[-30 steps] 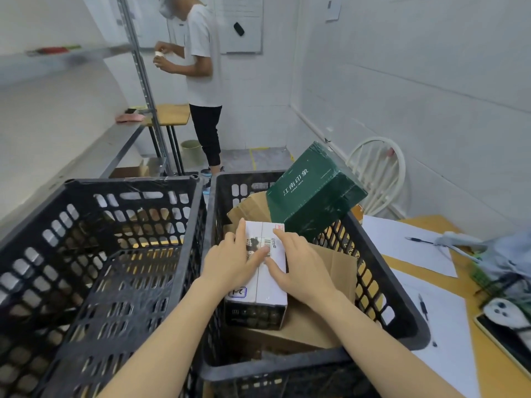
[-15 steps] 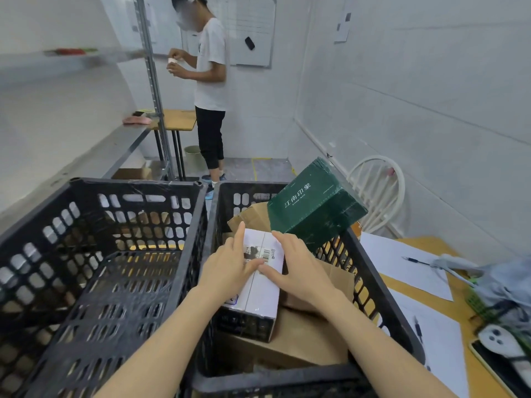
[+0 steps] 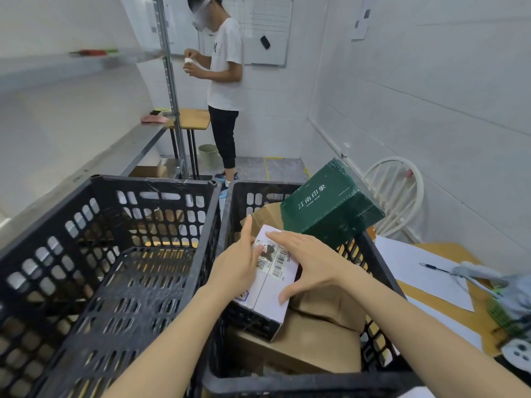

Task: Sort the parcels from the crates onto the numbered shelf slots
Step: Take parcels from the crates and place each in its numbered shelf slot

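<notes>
Holding the white parcel (image 3: 265, 288) tilted over the crate (image 3: 287, 383): left hand (image 3: 238, 264) pinches its edge, right hand (image 3: 314, 262) lies spread on top, likely baring the label.

White tiled walls (image 3: 431, 96) all round. Whiteboard (image 3: 267, 30) on the far one. Grey floor (image 3: 250, 168) with yellow tape. White chair (image 3: 388, 160) right; small wooden table (image 3: 195, 119) and bin (image 3: 207, 153) far left.

Crates (image 3: 152, 183): black plastic, dull. White parcel (image 3: 270, 294): smooth, glossy card. Green box (image 3: 330, 208), one o'clock: glossy taped card. Brown parcel (image 3: 310, 349): matt cardboard. Bench (image 3: 442, 249), three o'clock: wood.
</notes>
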`<state>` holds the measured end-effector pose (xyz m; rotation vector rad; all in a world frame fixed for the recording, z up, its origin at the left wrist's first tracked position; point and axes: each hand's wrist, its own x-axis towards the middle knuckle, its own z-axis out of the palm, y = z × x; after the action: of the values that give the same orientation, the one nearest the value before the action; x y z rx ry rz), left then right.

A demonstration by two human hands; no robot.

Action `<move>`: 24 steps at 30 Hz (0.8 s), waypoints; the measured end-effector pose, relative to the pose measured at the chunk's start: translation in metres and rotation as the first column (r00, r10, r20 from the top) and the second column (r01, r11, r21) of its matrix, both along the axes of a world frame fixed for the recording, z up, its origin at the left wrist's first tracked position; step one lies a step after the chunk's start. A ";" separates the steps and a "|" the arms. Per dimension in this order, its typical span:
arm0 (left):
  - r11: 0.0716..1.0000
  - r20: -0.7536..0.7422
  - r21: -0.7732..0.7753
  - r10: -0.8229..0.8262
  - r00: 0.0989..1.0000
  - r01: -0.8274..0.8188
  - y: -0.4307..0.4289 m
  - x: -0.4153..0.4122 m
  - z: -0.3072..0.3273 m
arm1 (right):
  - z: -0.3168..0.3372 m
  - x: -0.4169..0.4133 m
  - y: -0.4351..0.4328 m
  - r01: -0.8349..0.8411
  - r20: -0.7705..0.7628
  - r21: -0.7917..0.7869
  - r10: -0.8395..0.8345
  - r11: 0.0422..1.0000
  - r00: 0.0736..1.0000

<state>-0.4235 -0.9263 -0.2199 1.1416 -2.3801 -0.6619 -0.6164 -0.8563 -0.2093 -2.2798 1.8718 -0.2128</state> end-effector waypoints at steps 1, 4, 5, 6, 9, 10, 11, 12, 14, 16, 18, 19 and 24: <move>1.000 -0.003 0.001 0.001 1.000 -0.001 0.000 0.000 -0.001 | 0.001 -0.001 0.001 -0.007 0.005 0.004 0.007 1.000 1.000; 0.999 -0.005 0.035 -0.006 1.000 0.006 0.002 0.000 0.000 | 0.002 -0.005 0.003 -0.002 0.035 -0.008 0.003 1.000 0.999; 0.999 0.000 0.040 -0.010 1.000 0.010 0.004 0.000 0.002 | 0.002 -0.007 0.003 0.005 0.050 -0.015 -0.004 1.000 0.999; 1.000 0.013 0.024 -0.012 1.000 0.011 0.007 0.000 0.004 | 0.002 -0.009 0.002 0.014 0.075 -0.025 -0.012 1.000 0.997; 0.991 0.126 -0.130 0.018 0.992 -0.002 0.022 0.003 0.013 | 0.002 -0.015 -0.003 0.040 0.160 -0.023 -0.036 0.999 0.986; 0.981 0.169 -0.196 0.041 0.985 -0.007 0.028 0.004 0.015 | 0.002 -0.016 -0.005 0.040 0.174 -0.013 -0.037 0.999 0.984; 0.967 0.191 -0.254 0.063 0.979 -0.013 0.036 0.006 0.018 | 0.003 -0.016 -0.007 0.036 0.184 -0.001 -0.035 0.999 0.982; 0.956 0.208 -0.291 0.088 0.974 -0.024 0.044 0.006 0.020 | 0.004 -0.015 -0.009 0.035 0.202 0.013 -0.037 0.999 0.979; 0.955 0.263 -0.291 0.131 0.956 -0.051 0.059 0.003 0.017 | 0.004 -0.014 -0.013 0.048 0.262 0.052 -0.060 0.997 0.963; 0.966 0.317 -0.247 0.160 0.935 -0.081 0.069 -0.001 0.013 | 0.002 -0.012 -0.018 0.054 0.305 0.086 -0.078 0.995 0.949; 0.965 0.346 -0.235 0.196 0.918 -0.118 0.074 -0.005 0.005 | 0.000 -0.010 -0.023 0.059 0.313 0.118 -0.094 0.991 0.945; 0.960 0.348 -0.250 0.211 0.914 -0.126 0.077 -0.006 0.003 | 0.001 -0.009 -0.024 0.068 0.313 0.132 -0.107 0.989 0.944; 0.943 0.309 -0.322 0.184 0.933 -0.080 0.084 -0.009 -0.018 | 0.008 -0.013 -0.027 0.131 0.345 0.149 -0.175 0.980 0.922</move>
<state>-0.4325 -0.8426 -0.2376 1.3456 -2.5318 -0.0450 -0.6294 -0.8828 -0.2012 -1.8642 1.8127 -0.4846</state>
